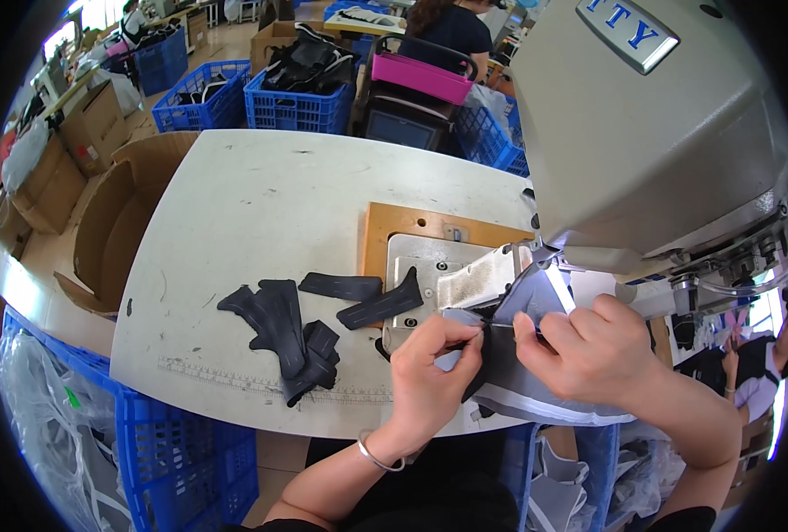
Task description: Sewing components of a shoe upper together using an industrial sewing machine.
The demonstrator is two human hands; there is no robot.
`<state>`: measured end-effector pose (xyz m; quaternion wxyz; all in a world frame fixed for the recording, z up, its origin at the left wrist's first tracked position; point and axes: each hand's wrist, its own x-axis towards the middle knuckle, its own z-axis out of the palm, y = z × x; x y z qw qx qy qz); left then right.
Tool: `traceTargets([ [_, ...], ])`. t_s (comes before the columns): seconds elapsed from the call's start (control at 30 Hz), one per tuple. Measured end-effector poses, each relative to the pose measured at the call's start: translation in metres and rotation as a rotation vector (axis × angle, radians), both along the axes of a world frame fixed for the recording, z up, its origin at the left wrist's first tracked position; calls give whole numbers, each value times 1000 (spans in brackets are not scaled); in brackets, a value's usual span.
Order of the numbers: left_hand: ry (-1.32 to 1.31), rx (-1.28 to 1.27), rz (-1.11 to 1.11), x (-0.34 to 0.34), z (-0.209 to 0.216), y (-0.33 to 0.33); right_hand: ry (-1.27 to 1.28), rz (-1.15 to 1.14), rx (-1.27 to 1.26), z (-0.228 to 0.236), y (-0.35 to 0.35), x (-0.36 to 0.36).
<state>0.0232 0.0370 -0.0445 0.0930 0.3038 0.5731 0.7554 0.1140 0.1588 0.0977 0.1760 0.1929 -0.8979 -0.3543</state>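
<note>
A grey fabric piece (527,395) with a pale band lies at the sewing machine (651,142), partly on its work plate and partly over the table's front edge. My left hand (431,372), with a bangle at the wrist, is closed, thumb and forefinger pinching the dark edge of this fabric. Just right of it, my right hand (593,350) is closed on the grey fabric, fingers curled; its exact grip is partly hidden. Left of the hands are several dark cut fabric strips (380,300), and a heap of similar dark pieces (274,324) overlaps farther left.
The white table (234,204) has a printed ruler scale near its front edge. An open cardboard box (114,222) stands at its left. Blue crates (301,108) sit beyond it, another crate (176,457) lower left. Someone in dark clothing (443,35) sits at the far side.
</note>
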Motion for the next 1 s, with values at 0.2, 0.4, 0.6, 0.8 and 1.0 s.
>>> traceTargets([
  [0.2,-214,33,-129,-1,-5,-2,55,-83,-88,-1,0,5],
  [0.4,-314,54,-154,0,-4,-2,23,-108,-98,-4,-3,3],
  [0.6,-285,76,-134,1,-4,-1,-1,-89,-67,-3,-6,-1],
  [0.8,-302,77,-143,0,-4,-3,-1,-108,-47,0,-9,-1],
  [1.0,-262,74,-129,0,-3,-2,21,-86,-37,-3,-7,-3],
])
